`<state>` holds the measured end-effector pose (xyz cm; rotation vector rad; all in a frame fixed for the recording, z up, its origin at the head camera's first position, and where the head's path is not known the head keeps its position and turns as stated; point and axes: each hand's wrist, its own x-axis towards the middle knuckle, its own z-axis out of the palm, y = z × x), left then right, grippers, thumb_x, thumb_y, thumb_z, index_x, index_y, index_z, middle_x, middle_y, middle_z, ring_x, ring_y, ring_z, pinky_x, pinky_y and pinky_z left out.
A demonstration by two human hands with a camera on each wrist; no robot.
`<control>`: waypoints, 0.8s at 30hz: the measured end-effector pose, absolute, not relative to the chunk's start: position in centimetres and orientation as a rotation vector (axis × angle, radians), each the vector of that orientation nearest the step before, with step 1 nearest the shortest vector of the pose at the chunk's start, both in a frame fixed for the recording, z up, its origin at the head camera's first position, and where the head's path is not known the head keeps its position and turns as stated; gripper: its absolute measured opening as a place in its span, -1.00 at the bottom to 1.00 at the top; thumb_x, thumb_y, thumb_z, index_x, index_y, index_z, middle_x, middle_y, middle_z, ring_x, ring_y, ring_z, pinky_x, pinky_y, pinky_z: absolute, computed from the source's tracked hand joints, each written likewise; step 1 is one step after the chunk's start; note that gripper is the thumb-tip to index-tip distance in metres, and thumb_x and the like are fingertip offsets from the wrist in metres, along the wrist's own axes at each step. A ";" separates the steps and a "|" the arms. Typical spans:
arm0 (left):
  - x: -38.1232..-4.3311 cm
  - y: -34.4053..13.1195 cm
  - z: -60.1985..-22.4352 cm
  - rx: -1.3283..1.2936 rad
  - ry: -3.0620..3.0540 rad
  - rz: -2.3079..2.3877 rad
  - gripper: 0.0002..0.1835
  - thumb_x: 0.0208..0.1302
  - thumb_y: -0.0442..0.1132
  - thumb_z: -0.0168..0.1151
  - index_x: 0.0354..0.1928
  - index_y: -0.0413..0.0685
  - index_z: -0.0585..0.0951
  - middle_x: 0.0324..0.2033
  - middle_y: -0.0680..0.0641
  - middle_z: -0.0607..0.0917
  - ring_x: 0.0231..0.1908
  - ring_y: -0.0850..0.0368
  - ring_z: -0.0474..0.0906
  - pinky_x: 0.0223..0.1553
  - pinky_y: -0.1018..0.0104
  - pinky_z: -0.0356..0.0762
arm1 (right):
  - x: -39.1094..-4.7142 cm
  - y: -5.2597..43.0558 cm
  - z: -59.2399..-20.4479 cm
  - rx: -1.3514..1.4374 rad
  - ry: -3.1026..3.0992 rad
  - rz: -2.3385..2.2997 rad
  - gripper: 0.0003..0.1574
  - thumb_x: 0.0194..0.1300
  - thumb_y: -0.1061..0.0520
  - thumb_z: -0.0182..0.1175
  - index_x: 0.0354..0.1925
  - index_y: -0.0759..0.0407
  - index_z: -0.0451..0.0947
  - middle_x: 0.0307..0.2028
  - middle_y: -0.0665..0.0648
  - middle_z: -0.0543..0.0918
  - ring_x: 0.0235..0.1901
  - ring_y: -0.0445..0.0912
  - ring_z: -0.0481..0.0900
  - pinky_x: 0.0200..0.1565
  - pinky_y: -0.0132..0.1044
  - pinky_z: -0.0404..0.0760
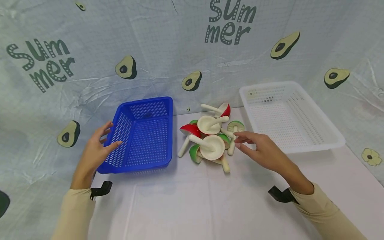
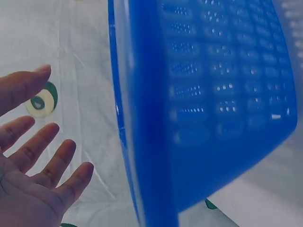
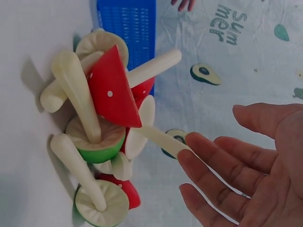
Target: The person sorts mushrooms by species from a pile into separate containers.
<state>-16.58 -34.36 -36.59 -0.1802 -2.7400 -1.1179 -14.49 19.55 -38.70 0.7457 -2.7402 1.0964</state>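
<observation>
Beyond the far edge of the white tabletop (image 1: 168, 206) rises a pale, creased sheet (image 1: 168, 50) printed with halved avocados (image 1: 127, 67) and grey-green "summer" lettering (image 1: 231, 23), while past the right edge it bears a pale yellow flower (image 1: 371, 156).

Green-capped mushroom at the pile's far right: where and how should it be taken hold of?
Probably by its slim stem, pinched from above and the right by the right hand. The stem points toward the person, clear of the wider cap; other mushrooms crowd its left, none its right.
</observation>
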 end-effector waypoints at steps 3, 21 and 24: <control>-16.8 -35.1 -36.8 -0.113 -2.757 -1.133 -0.13 0.39 -0.33 0.30 0.61 -0.12 0.07 0.50 -0.36 0.19 0.43 -0.48 0.11 0.32 -0.46 0.16 | -14.4 19.4 -38.6 0.754 -2.745 1.165 -0.53 0.42 0.06 0.30 0.25 0.13 0.58 -0.03 -0.03 0.75 -0.05 -0.13 0.71 0.04 -0.08 0.68; -19.4 -38.9 -38.7 0.189 -2.907 -1.194 -0.32 0.58 -0.20 0.02 0.58 -0.25 0.05 0.46 -0.42 0.24 0.35 -0.44 0.31 0.24 -0.32 0.37 | -14.3 18.5 -38.2 0.784 -2.740 1.310 -0.53 0.44 0.01 0.28 0.26 0.05 0.59 -0.05 -0.06 0.74 -0.08 -0.21 0.70 0.01 -0.18 0.68; -19.7 -39.4 -39.0 0.233 -2.935 -1.215 -0.35 0.60 -0.19 -0.04 0.58 -0.26 0.06 0.44 -0.45 0.26 0.33 -0.44 0.32 0.21 -0.32 0.39 | -14.4 18.3 -38.1 0.792 -2.736 1.332 -0.53 0.44 -0.01 0.28 0.25 0.04 0.59 -0.04 -0.09 0.74 -0.09 -0.24 0.69 0.02 -0.20 0.68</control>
